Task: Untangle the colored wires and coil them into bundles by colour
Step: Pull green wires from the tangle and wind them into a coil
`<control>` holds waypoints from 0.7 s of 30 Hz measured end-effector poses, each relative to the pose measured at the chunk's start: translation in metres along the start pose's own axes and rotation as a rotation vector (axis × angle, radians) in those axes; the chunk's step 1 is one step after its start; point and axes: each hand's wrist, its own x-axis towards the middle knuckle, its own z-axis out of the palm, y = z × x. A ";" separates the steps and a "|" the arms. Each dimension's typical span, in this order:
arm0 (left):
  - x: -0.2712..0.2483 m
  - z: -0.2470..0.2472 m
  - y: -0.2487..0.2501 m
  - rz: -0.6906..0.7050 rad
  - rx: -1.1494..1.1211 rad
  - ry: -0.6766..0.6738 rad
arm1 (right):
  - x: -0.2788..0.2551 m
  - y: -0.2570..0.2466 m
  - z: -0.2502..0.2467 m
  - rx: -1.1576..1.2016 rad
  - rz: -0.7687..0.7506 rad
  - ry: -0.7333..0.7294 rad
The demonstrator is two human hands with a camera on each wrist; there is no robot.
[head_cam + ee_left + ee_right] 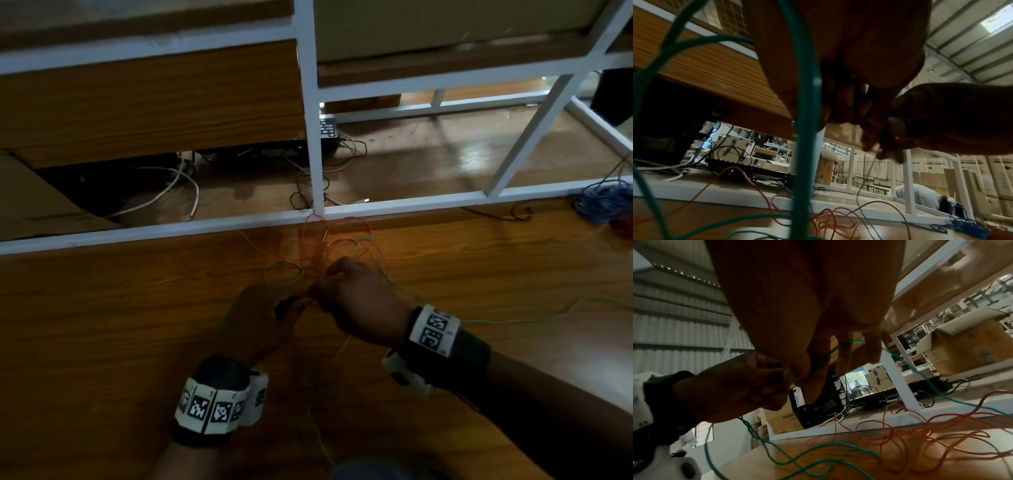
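Observation:
A tangle of orange wire [317,245] lies on the wooden table [102,325] near its far edge. A green wire [283,271] loops beside it, then trails right and toward me. My left hand [269,313] and right hand [354,296] meet just before the tangle, both with curled fingers pinching the green wire. In the right wrist view the green wire [830,352] runs through my right fingers [846,350], and my left hand [740,386] grips it close by. The left wrist view has green wire [807,146] hanging in front. A coiled blue wire bundle [603,202] sits far right.
A white metal frame rail [205,224] runs along the table's far edge, with an upright post [313,137] behind the tangle. Beyond it on the floor lie a power strip [328,128], loose cables [171,192] and a cardboard box [30,198].

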 end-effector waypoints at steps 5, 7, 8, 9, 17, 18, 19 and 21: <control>-0.025 -0.021 -0.052 0.012 -0.002 0.061 | -0.011 0.021 -0.027 0.147 -0.096 0.108; -0.036 -0.029 -0.072 -0.137 -0.094 0.146 | -0.012 0.045 -0.037 0.153 -0.044 0.188; -0.040 -0.031 -0.076 -0.208 -0.165 0.185 | -0.013 0.058 -0.039 0.159 0.006 0.199; -0.041 -0.030 -0.078 -0.245 -0.229 0.210 | -0.015 0.068 -0.039 0.155 0.054 0.198; -0.013 -0.012 -0.040 -0.146 -0.217 0.118 | -0.019 0.055 -0.020 -0.112 0.306 -0.307; -0.009 -0.008 -0.031 -0.074 -0.182 0.118 | -0.015 0.042 -0.020 -0.118 0.268 -0.256; -0.007 -0.004 -0.023 0.001 -0.145 0.107 | -0.010 0.028 -0.019 -0.114 0.229 -0.213; -0.001 0.000 -0.012 0.108 -0.063 0.079 | 0.001 0.008 -0.011 -0.015 0.123 -0.149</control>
